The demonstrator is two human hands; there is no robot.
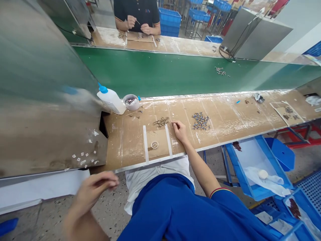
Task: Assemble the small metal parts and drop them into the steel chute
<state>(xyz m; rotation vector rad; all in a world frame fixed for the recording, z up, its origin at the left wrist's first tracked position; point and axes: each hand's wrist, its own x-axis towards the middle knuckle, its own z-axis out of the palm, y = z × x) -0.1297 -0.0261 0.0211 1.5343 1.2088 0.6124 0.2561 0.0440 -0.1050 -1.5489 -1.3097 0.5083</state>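
My right hand (179,130) rests on the brown cardboard-covered bench (130,144), fingers curled in a pinch on something too small to name. It lies between a pile of small brass parts (161,121) and a pile of silvery parts (201,121). A small clear ring or cap (154,145) sits between two white tape strips just left of that hand. My left hand (96,188) hangs below the bench edge over the floor, motion-blurred, fingers bent together, with nothing visible in it.
A white squeeze bottle with a blue cap (111,99) and a small round dish (131,101) stand at the bench's back left. A green conveyor belt (163,72) runs behind. Another person's hands (137,25) work across it. Blue bins (255,167) sit lower right.
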